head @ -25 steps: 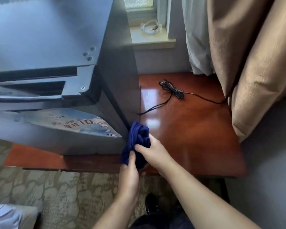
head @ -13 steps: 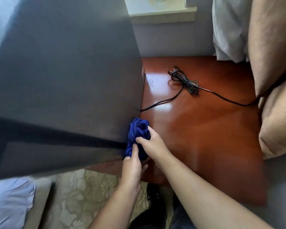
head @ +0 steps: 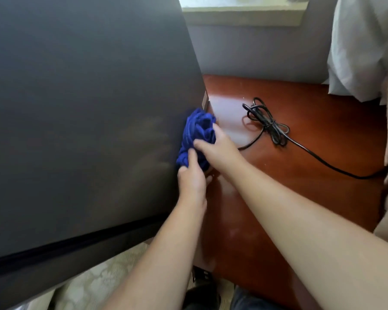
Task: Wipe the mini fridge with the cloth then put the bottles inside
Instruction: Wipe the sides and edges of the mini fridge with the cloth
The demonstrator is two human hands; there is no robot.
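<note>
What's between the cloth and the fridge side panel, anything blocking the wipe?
Nothing visible. The left hand and right hand grip the bunched cloth, which appears to lie against the dark side of the mini fridge. The black cord lies apart on the table.

Glossy reddish-brown wooden bench (head: 311, 198). The dark grey mini fridge (head: 87, 108) stood on its left part. A black power cord (head: 268, 121), partly coiled into a tied bundle, lay on the surface right of the fridge and trailed toward the right edge.
</note>
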